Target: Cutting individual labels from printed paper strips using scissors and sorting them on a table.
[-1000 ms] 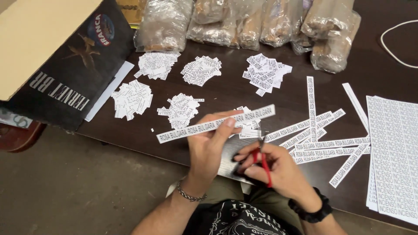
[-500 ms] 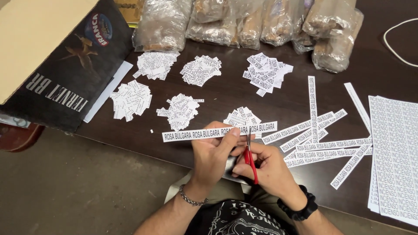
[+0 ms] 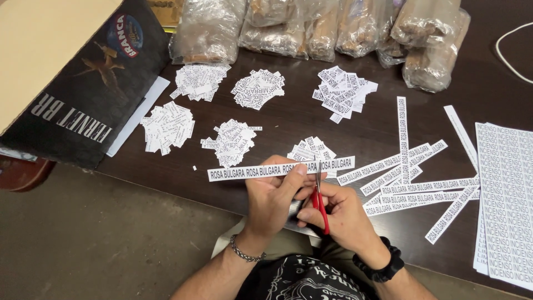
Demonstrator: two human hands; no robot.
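Red-handled scissors [image 3: 320, 195], clenched in the right hand [image 3: 338, 214], are snipping a strip [image 3: 261, 171] the left hand [image 3: 272, 194] is pinching; feeding it along likely follows.

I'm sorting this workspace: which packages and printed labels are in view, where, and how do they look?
Label strip: held by left hand, long, white, black print.
Cut label piles: mid-table, small white slips.
Printed sheets: right edge, white.
Clear bags: far edge, brownish contents.
Cardboard box: left, black and tan.
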